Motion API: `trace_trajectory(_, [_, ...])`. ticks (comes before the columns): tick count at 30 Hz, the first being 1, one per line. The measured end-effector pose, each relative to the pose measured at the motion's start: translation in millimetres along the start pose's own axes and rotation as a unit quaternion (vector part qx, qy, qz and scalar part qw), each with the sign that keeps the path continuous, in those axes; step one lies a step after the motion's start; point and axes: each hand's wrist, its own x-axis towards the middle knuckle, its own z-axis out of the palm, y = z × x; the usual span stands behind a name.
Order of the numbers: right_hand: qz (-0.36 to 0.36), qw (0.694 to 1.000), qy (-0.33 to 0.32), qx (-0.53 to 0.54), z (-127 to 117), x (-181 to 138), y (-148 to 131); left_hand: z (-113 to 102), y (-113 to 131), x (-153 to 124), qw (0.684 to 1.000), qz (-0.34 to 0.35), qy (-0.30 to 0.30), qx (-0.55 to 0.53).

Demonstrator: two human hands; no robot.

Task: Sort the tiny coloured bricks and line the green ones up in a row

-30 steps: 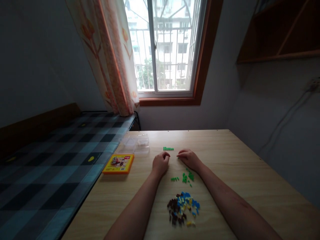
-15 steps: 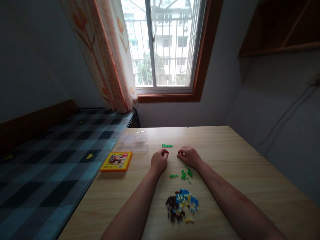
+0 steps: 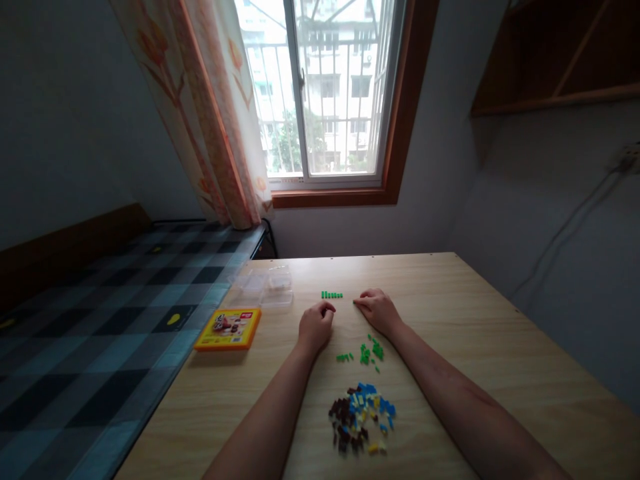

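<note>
Both of my hands rest on the wooden table (image 3: 475, 320), a little apart. My left hand (image 3: 315, 325) is curled, thumb and fingers pinched together on something too small to make out. My right hand (image 3: 376, 309) is also curled in a pinch, its contents hidden. Just beyond them lies a short row of joined green bricks (image 3: 331, 295). Loose green bricks (image 3: 367, 352) are scattered between my forearms. Nearer to me sits a pile of brown, blue and yellow bricks (image 3: 361, 415).
A yellow and orange box (image 3: 229, 329) lies near the table's left edge, with a clear plastic tray (image 3: 267, 285) behind it. A bed with a checked cover (image 3: 100, 333) adjoins the table on the left. A window and curtain stand behind.
Both hands stay curled in much the same spot near the green row. The head camera has shifted slightly, so the scene sits a bit differently in view.
</note>
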Motion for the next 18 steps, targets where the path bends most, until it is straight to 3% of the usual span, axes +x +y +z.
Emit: trace_trajectory(18, [0.017, 1.0, -0.004, -0.014, -1.7, 0.2, -5.7, -1.3, 3.2, -0.6, 1.0, -0.001, -0.019, 0.022])
